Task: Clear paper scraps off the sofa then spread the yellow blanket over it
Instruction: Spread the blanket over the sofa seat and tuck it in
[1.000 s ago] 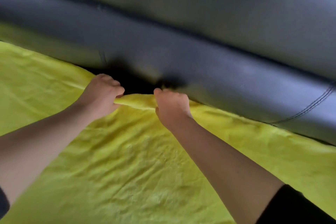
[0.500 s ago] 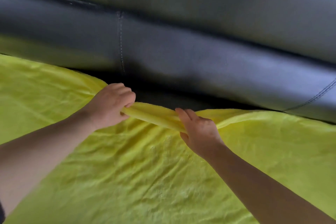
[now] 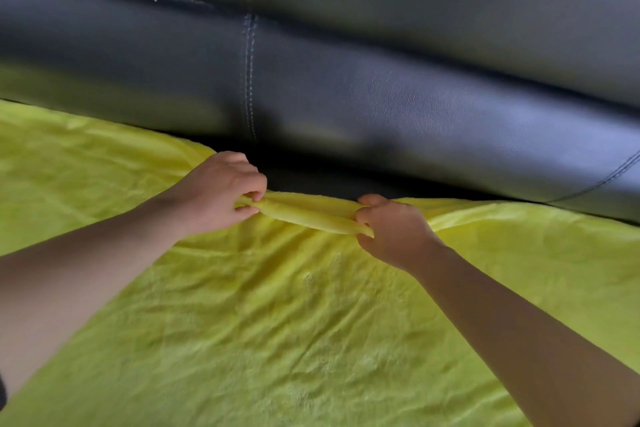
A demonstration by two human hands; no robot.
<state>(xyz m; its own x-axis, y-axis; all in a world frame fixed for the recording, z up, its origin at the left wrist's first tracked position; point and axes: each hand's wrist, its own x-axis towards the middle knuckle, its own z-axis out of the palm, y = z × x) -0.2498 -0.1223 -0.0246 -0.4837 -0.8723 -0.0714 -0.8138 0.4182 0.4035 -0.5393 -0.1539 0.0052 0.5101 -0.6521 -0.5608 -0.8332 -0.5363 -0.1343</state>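
The blanket (image 3: 311, 322) covers the seat. Left hand (image 3: 221, 194) and right hand (image 3: 394, 229), fingers (image 3: 249, 180) curled, pinch its rolled rear edge, now pulled back from the sofa (image 3: 381, 107) backrest, the hands wider apart. Tucking probably remains.

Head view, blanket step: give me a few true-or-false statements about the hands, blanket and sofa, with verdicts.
1. The left hand and right hand both grip the blanket's bunched edge. True.
2. The blanket covers the backrest. False: the backrest is bare dark leather, and the blanket lies below it.
3. The held edge is apart from the backrest. True.
4. The blanket lies smooth. False: it is creased all over.
5. The right hand lies flat and open. False: its fingers curl round the edge.
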